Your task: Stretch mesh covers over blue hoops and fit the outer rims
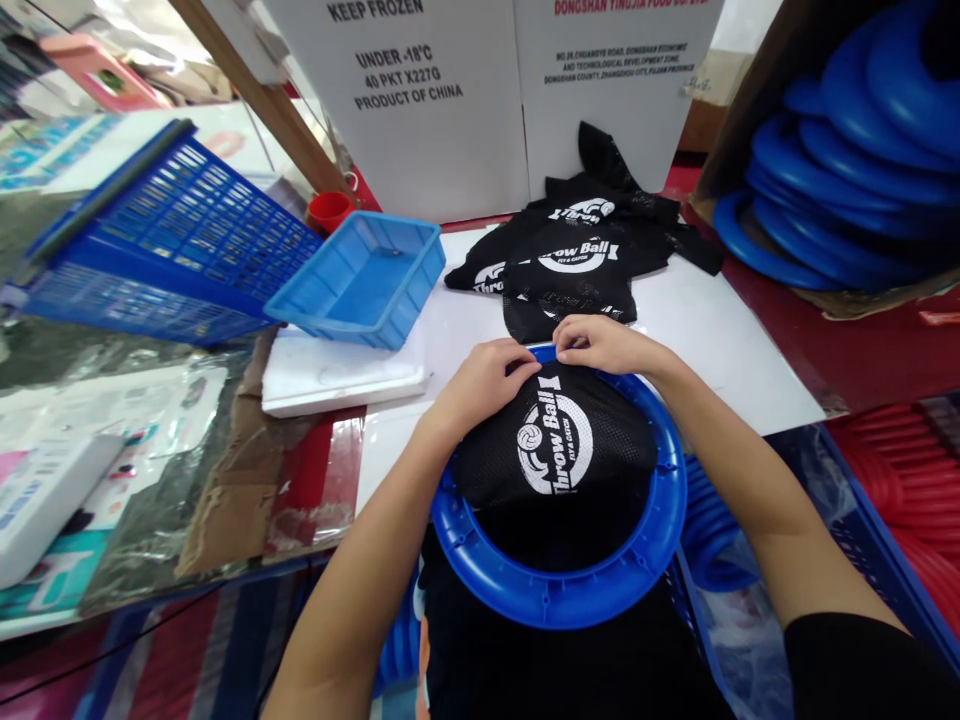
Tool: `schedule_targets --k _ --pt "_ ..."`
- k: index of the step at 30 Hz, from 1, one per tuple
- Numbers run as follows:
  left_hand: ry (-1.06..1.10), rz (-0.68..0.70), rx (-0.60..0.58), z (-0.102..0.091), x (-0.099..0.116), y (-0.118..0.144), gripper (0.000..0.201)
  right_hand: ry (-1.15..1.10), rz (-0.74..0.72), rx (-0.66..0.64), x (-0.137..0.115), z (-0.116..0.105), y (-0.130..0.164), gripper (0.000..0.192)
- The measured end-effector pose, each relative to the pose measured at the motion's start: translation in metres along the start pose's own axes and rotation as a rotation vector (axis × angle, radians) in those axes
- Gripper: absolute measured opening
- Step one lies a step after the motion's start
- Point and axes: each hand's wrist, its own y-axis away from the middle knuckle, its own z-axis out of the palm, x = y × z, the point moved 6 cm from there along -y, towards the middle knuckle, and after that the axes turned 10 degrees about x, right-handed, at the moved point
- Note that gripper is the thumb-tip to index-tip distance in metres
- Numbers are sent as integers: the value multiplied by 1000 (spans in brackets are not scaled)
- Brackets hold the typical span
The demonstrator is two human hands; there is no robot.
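A blue plastic ring [559, 597] leans against my body at the table's front edge, its pegged side facing me. Black mesh fabric [607, 430] with a white "Throw Ball" print hangs from the ring's far rim into its opening. My left hand [499, 378] pinches the fabric's edge at that rim, fingers closed. Just right of it, my right hand [600, 343] is also closed at the rim, thumb and fingers pressed together on the fabric. Their fingertips hide the exact spot of contact. Beyond the hands lies a pile of similar black mesh pieces [577, 255].
A light-blue tray [360, 270] sits on a white foam slab [337, 375], beside a tilted blue basket [172, 230]. Blue rings [832, 190] fill a carton at right. Red rings [892, 480] lie below. White boxes [442, 130] stand behind.
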Motion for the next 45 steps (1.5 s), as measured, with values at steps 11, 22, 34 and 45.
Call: schedule_targets --k 11,22,34,45 --pt "-185 155 -82 14 7 11 32 55 -114 -50 -3 -1 -4 9" --pt "-258 278 -250 20 19 11 30 22 -17 -362 -2 3 -4 10" --pt "-86 255 -122 18 19 9 10 155 -48 -353 -11 7 -4 9" --pt "-64 349 -93 19 18 14 24 52 -22 -406 1 5 -9 7"
